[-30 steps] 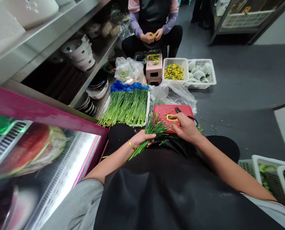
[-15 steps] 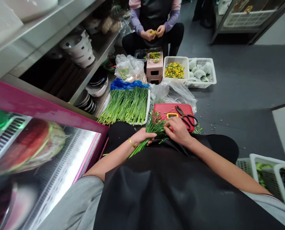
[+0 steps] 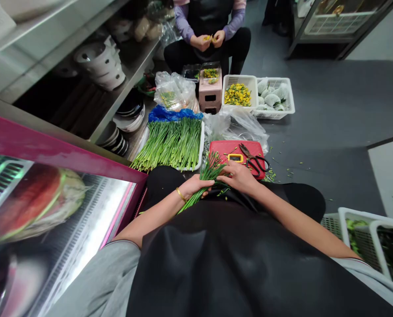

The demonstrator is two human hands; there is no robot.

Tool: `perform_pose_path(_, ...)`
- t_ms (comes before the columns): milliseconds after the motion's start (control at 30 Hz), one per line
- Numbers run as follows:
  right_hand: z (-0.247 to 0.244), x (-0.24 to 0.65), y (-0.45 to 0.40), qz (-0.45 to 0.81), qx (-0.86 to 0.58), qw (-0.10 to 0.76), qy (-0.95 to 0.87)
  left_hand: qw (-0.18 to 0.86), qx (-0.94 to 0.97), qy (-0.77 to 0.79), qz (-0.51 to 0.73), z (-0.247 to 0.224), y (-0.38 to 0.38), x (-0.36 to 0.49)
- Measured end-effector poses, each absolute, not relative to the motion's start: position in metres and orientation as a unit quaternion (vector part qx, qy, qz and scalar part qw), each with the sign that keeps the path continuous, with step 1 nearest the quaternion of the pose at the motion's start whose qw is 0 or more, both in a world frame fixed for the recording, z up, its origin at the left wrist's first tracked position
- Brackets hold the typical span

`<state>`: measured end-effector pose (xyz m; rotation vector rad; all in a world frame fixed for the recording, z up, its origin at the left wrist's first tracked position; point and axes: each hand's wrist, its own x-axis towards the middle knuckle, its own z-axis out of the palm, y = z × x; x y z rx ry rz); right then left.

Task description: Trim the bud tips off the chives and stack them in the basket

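Note:
My left hand (image 3: 196, 185) is wrapped round a bunch of long green stems (image 3: 210, 169) above my lap. At the right side of the bunch, my right hand (image 3: 235, 175) has its fingers bent against the stems; what its fingertips hold, if anything, is too small to make out. Beyond the hands lies a red board (image 3: 218, 147) with a small yellow-framed object (image 3: 235, 157) and black-handled scissors (image 3: 254, 159) on it. More green stems (image 3: 173, 143) fill a white tray (image 3: 202, 145) to the left of the board.
Across from me a seated person (image 3: 211, 39) handles small yellow pieces. Before them stand a pink stool (image 3: 210, 94), a basket of yellow flowers (image 3: 238, 94) and a basket of netted produce (image 3: 273, 96). A metal shelf (image 3: 130, 83) and a lit cooler (image 3: 84, 220) flank the left.
My right hand has shifted slightly left, closer to my left hand and the bunch. The whole view has moved a little, so the surroundings appear further left.

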<state>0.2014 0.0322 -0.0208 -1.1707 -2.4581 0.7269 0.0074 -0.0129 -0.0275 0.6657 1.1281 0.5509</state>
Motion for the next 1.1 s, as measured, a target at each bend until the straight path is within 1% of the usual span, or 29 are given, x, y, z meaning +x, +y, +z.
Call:
perform_pose_path(167,-0.029,0.200,0.038,0.335,-0.384,0.132,-0.850,0.760,0.303,0.518,0.249,-0.032,-0.014,0.005)
perform_pose_path(267,-0.028,0.205,0.036,0.395,-0.375,0.150,-0.825,0.765,0.296,0.516,0.248,-0.034,-0.014,0.004)
perform_pose_path(367,-0.030,0.206,0.034,0.510,-0.360,0.163,-0.764,0.762,0.302,0.515,0.249,-0.034,-0.013,0.003)
perform_pose_path(433,-0.033,0.205,0.033,0.535,-0.366,0.173,-0.742,0.762,0.305,0.513,0.250,-0.034,-0.013,0.004)
perform_pose_path(767,-0.036,0.198,0.025,0.385,-0.397,0.230,-0.801,0.752,0.304,0.531,0.245,-0.031,-0.015,0.009)
perform_pose_path(833,-0.035,0.197,0.025,0.368,-0.409,0.212,-0.808,0.745,0.313,0.538,0.241,-0.031,-0.014,0.010)
perform_pose_path(1000,-0.037,0.197,0.028,0.388,-0.445,0.130,-0.797,0.732,0.332,0.546,0.234,-0.036,-0.012,0.011)
perform_pose_path(1067,-0.040,0.196,0.029,0.375,-0.450,0.135,-0.799,0.726,0.332,0.556,0.231,-0.038,-0.012,0.010)
perform_pose_path(1100,-0.042,0.196,0.029,0.373,-0.435,0.157,-0.804,0.724,0.330,0.559,0.231,-0.038,-0.012,0.009)
